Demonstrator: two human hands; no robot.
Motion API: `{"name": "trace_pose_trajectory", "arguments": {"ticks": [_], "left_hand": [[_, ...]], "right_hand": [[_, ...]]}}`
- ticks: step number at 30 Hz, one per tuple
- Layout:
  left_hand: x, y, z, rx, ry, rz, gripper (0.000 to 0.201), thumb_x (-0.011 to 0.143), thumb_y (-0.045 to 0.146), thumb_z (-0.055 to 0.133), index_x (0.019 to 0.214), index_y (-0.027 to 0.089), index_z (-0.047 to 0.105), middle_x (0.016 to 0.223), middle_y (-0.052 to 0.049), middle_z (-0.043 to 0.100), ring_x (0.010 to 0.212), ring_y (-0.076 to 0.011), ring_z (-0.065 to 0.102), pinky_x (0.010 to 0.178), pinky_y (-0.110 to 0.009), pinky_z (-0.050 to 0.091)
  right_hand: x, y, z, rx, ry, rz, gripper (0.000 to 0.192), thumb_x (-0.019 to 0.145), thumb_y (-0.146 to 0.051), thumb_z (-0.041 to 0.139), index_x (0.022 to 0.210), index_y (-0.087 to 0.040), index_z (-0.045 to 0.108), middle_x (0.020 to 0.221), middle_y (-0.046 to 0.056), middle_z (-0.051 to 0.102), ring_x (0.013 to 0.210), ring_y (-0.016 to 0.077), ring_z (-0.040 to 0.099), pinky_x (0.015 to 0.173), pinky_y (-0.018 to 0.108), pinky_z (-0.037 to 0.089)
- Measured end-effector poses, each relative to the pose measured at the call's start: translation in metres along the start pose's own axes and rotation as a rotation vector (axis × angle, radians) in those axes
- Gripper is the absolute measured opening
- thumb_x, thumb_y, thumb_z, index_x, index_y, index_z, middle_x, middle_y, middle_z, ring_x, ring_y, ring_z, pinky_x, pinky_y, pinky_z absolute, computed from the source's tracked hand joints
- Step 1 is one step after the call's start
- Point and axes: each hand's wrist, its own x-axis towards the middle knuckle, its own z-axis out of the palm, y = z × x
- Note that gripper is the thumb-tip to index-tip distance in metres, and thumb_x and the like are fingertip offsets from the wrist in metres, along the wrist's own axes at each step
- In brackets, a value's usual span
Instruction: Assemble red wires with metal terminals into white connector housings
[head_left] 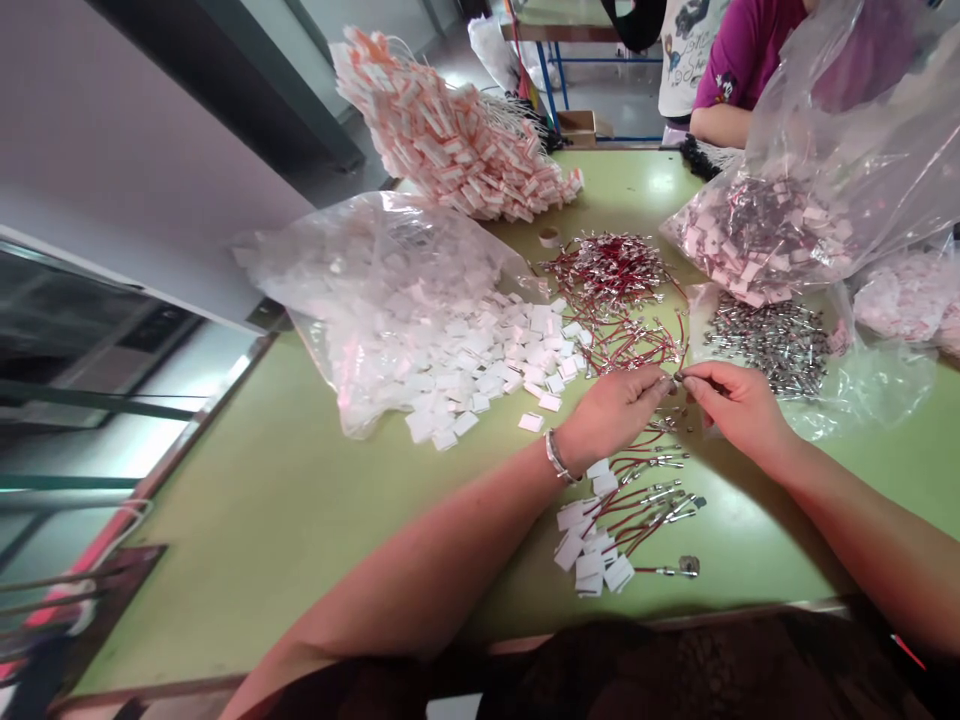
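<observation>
Just right of centre, the left hand (615, 412) and right hand (741, 408) are pinching a small metal piece (677, 379) between closed fingertips, which are hiding its exact shape. Above them, a heap of red wires (611, 272) is lying beside a tape ring (550, 238). Left of centre, white blocks (465, 370) are lying at the mouth of a clear bag (360, 265). Toward the right, loose metal parts (772, 345) are sitting below a bulging bag (780, 235). At lower centre, the left wrist is partly covering block-tipped wires (602, 543). At the top, an orange-and-white bundle (450, 135) is leaning, and a co-worker's purple sleeve (739, 55) is showing.
</observation>
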Motion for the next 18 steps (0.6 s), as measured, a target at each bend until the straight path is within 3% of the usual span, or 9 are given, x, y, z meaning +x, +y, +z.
{"name": "trace_pose_trajectory", "arguments": {"ticks": [4, 7, 10, 13, 16, 18], "left_hand": [[-0.001, -0.003, -0.001, 0.105, -0.024, 0.030, 0.030, 0.095, 0.031, 0.034, 0.079, 0.018, 0.055, 0.067, 0.002, 0.055, 0.062, -0.0101, 0.049, 0.059, -0.022, 0.039], [-0.003, -0.002, -0.005, 0.376, -0.086, 0.085, 0.024, 0.094, 0.025, 0.035, 0.087, 0.019, 0.057, 0.075, 0.000, 0.060, 0.067, -0.0123, 0.053, 0.058, -0.024, 0.037], [-0.004, -0.001, -0.009, 0.644, -0.240, 0.199, 0.017, 0.090, 0.017, 0.042, 0.089, 0.020, 0.058, 0.078, -0.001, 0.062, 0.066, -0.0141, 0.054, 0.054, -0.026, 0.032], [-0.003, -0.003, -0.013, 0.755, -0.330, 0.265, 0.016, 0.088, 0.015, 0.045, 0.092, 0.020, 0.060, 0.078, -0.001, 0.063, 0.064, -0.0145, 0.053, 0.051, -0.027, 0.030], [0.000, -0.010, -0.017, 0.735, -0.270, 0.306, 0.020, 0.091, 0.018, 0.044, 0.101, 0.020, 0.061, 0.083, -0.003, 0.065, 0.070, -0.0167, 0.057, 0.055, -0.028, 0.037], [0.003, -0.013, -0.022, 0.598, -0.150, 0.382, 0.026, 0.094, 0.023, 0.041, 0.110, 0.021, 0.061, 0.094, -0.006, 0.067, 0.085, -0.0191, 0.060, 0.068, -0.030, 0.044]], "right_hand": [[0.002, 0.000, -0.004, -0.109, -0.021, -0.158, 0.020, 0.084, -0.029, 0.053, 0.083, -0.021, 0.072, 0.069, 0.000, 0.065, 0.063, 0.0124, 0.057, 0.062, 0.027, 0.044], [0.003, 0.000, -0.010, -0.195, -0.116, -0.225, 0.021, 0.084, -0.027, 0.052, 0.079, -0.021, 0.071, 0.067, 0.000, 0.064, 0.062, 0.0121, 0.055, 0.061, 0.026, 0.042], [0.002, 0.001, -0.010, -0.257, -0.250, -0.168, 0.019, 0.083, -0.025, 0.053, 0.073, -0.019, 0.070, 0.064, 0.000, 0.064, 0.059, 0.0116, 0.054, 0.059, 0.026, 0.041], [-0.001, 0.001, -0.004, -0.267, -0.282, -0.035, 0.018, 0.082, -0.022, 0.055, 0.070, -0.018, 0.068, 0.062, 0.000, 0.064, 0.057, 0.0113, 0.054, 0.057, 0.025, 0.040], [0.000, 0.003, 0.001, -0.352, -0.244, -0.064, 0.018, 0.084, -0.021, 0.054, 0.074, -0.019, 0.069, 0.068, 0.003, 0.067, 0.061, 0.0126, 0.056, 0.060, 0.026, 0.042], [0.001, 0.006, 0.002, -0.440, -0.200, -0.132, 0.020, 0.087, -0.023, 0.052, 0.082, -0.020, 0.071, 0.075, 0.005, 0.069, 0.067, 0.0144, 0.058, 0.064, 0.028, 0.043]]}}
